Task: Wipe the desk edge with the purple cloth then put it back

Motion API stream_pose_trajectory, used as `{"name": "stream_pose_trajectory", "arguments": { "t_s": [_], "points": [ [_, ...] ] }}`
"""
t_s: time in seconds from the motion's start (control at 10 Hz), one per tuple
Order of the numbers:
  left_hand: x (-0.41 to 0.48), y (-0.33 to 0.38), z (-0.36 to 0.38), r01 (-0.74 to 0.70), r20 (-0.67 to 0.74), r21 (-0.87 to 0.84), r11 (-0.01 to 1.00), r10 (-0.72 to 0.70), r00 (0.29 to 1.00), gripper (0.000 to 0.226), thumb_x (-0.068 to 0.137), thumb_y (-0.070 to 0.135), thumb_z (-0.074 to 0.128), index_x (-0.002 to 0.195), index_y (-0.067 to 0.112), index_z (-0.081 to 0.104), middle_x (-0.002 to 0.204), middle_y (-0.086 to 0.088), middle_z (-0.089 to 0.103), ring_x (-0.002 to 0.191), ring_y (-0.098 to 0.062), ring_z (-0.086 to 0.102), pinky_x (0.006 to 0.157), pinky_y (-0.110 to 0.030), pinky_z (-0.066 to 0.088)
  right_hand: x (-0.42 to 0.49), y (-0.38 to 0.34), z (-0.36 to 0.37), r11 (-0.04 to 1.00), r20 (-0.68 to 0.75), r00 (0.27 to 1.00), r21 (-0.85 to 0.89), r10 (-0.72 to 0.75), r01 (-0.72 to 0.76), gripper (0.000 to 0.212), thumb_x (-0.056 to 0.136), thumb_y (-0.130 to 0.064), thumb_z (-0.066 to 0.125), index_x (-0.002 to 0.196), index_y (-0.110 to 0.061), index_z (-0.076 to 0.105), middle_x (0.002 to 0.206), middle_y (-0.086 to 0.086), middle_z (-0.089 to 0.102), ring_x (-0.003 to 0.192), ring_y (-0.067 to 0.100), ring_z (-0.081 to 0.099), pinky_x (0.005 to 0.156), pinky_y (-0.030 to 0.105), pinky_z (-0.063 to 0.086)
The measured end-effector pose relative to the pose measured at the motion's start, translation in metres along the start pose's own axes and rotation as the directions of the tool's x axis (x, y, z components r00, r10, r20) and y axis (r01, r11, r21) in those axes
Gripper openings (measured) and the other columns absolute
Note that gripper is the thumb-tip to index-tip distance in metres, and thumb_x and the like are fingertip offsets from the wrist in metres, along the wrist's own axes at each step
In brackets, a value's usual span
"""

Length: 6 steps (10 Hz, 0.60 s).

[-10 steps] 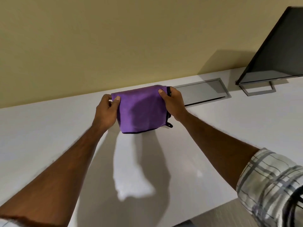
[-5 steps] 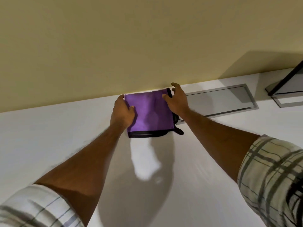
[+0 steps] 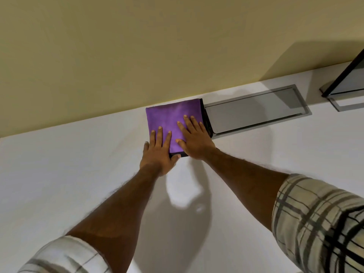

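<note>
The purple cloth [image 3: 169, 117], folded into a square with a dark trim, lies flat on the white desk [image 3: 78, 174] against the back wall. My left hand [image 3: 158, 150] rests flat on its near left corner, fingers spread. My right hand [image 3: 194, 137] presses flat on its near right part, fingers spread. Neither hand grips the cloth.
A grey metal cable hatch [image 3: 256, 113] is set into the desk just right of the cloth. A monitor [image 3: 348, 79] on a metal stand sits at the far right. The beige wall [image 3: 157, 46] runs along the desk's back.
Both hands carried the cloth from mid-air to the desk's back edge, laid it down, let go of its sides and now press flat on top of it.
</note>
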<state>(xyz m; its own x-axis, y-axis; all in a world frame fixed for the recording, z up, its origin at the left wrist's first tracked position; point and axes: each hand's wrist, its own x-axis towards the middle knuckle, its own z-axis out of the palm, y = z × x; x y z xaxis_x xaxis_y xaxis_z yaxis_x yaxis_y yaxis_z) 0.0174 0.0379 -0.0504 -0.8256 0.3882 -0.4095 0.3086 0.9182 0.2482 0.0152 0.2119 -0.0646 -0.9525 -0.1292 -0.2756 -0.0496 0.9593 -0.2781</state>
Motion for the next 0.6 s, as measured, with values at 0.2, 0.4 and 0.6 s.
{"name": "stream_pose_trajectory", "arguments": {
  "t_s": [0.2,0.4,0.6],
  "points": [
    [-0.009,0.007,-0.013,0.000,0.067,0.073,0.997,-0.005,0.998,0.087,0.089,0.064,0.038,0.154,0.024,-0.004,0.164,-0.010,-0.014,0.152,-0.031,-0.010,0.123,-0.052,0.010,0.001,-0.013,-0.025,0.997,0.162,0.985,-0.052,0.060,-0.052,0.073,0.098,-0.047,0.043,0.157,-0.019,0.009,0.166,0.011,-0.004,0.153,0.032,-0.002,0.122,0.051,0.008],
    [-0.055,0.003,-0.032,-0.032,0.134,0.111,0.993,0.017,0.991,0.084,0.089,0.060,0.043,0.155,0.022,0.006,0.166,-0.007,-0.007,0.153,-0.027,0.000,0.122,-0.050,0.017,-0.040,-0.031,-0.041,0.996,0.287,0.954,-0.020,0.085,-0.083,0.076,0.093,-0.039,0.058,0.153,-0.012,0.021,0.165,0.015,0.007,0.151,0.037,0.007,0.121,0.050,0.020],
    [-0.123,-0.022,-0.041,-0.035,0.162,0.149,0.988,0.010,0.987,0.082,0.090,0.064,0.036,0.155,0.023,0.008,0.166,-0.005,-0.005,0.153,-0.024,0.001,0.123,-0.049,0.014,-0.096,-0.065,-0.048,0.988,0.310,0.944,0.065,0.113,-0.139,0.065,0.089,-0.041,0.066,0.143,-0.010,0.044,0.147,0.012,0.045,0.136,0.030,0.042,0.112,0.044,0.039]
  ]
}}
